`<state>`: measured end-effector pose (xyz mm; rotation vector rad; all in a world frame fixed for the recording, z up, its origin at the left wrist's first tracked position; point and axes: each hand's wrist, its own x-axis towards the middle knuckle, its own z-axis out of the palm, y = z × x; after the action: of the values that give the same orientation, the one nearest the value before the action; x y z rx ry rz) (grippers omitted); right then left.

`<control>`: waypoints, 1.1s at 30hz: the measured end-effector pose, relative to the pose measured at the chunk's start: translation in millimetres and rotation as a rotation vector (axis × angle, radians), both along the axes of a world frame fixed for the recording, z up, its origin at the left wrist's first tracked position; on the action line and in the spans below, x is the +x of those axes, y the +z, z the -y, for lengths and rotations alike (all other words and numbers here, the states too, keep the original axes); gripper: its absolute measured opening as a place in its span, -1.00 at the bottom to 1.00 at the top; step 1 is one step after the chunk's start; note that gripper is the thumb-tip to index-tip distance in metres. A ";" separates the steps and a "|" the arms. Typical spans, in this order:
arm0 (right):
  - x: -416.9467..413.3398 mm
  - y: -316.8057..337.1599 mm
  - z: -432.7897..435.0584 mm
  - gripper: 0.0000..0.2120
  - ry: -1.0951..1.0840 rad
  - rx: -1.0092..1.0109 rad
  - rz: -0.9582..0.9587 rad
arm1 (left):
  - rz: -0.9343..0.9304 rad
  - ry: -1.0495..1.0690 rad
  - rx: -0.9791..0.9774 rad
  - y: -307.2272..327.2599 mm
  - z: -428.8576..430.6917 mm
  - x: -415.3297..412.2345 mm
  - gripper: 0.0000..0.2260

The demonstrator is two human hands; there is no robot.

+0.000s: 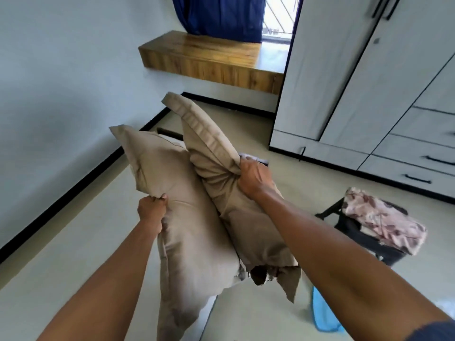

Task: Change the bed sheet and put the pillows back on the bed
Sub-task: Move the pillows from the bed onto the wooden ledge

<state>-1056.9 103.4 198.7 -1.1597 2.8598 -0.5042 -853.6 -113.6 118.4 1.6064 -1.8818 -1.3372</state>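
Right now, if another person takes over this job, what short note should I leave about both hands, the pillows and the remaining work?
Left hand grips the edge of the left pillow. Right hand grips bunched fabric of the right pillow. Both pillows hang above the floor, touching. A floral cloth lies on the black chair, right side. The bed is out of view, so sheet progress cannot be judged. Remaining: pillows onto the bed.
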 end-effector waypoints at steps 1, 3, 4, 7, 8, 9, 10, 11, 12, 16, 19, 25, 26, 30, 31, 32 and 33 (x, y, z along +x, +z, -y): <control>-23.0 7.9 -0.5 -0.71 -0.017 0.014 -0.013 | 0.006 -0.020 0.005 3.5 1.6 -27.9 -0.64; -64.5 22.0 -0.5 -0.75 -0.036 0.029 -0.045 | -0.036 0.003 0.030 10.3 5.7 -77.7 -0.66; -86.7 29.0 0.8 -0.75 -0.040 0.027 -0.063 | -0.074 0.032 0.041 16.4 6.8 -102.2 -0.68; -155.6 37.6 12.4 -0.77 -0.069 0.035 -0.128 | -0.112 0.049 0.050 24.9 19.3 -172.1 -0.67; -175.1 37.7 17.2 -0.78 -0.078 0.043 -0.137 | -0.127 0.050 0.059 24.2 25.5 -192.3 -0.68; -199.1 37.3 25.8 -0.79 -0.078 0.052 -0.142 | -0.151 0.048 0.073 23.8 32.5 -216.2 -0.71; -224.2 35.0 36.3 -0.79 -0.076 0.056 -0.146 | -0.172 0.055 0.087 20.7 41.5 -239.5 -0.75; -250.5 32.8 48.5 -0.79 -0.074 0.057 -0.156 | -0.186 0.062 0.090 16.8 51.6 -264.4 -0.78; -276.1 32.6 60.9 -0.79 -0.069 0.058 -0.165 | -0.201 0.069 0.094 13.0 62.3 -290.7 -0.80; -369.6 33.5 108.3 -0.79 -0.018 0.066 -0.197 | -0.187 0.086 0.109 6.4 104.0 -383.6 -0.76; -430.6 45.6 138.0 -0.80 -0.005 0.069 -0.212 | -0.181 0.108 0.116 16.2 134.0 -447.7 -0.73; -555.8 65.3 207.2 -0.77 0.049 0.080 -0.233 | -0.249 0.201 0.122 41.1 189.8 -564.1 -0.82; -578.5 65.9 219.9 -0.77 0.057 0.075 -0.237 | -0.272 0.228 0.136 40.8 199.8 -582.3 -0.83; -670.0 73.5 275.5 -0.75 0.148 0.017 -0.224 | -0.369 0.371 0.199 40.1 236.6 -654.0 -0.84; -694.9 77.0 291.9 -0.75 0.173 -0.012 -0.220 | -0.398 0.407 0.206 39.9 246.0 -675.7 -0.86; -720.0 83.5 309.6 -0.74 0.202 -0.037 -0.215 | -0.441 0.454 0.198 43.6 257.0 -697.6 -0.87; -739.2 89.9 325.2 -0.74 0.230 -0.049 -0.213 | -0.471 0.502 0.196 48.9 264.0 -713.0 -0.89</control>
<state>-1796.1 -221.8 288.5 -1.6171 2.8414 -0.4679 -1566.6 -377.6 167.4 1.5360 -1.0202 -1.5220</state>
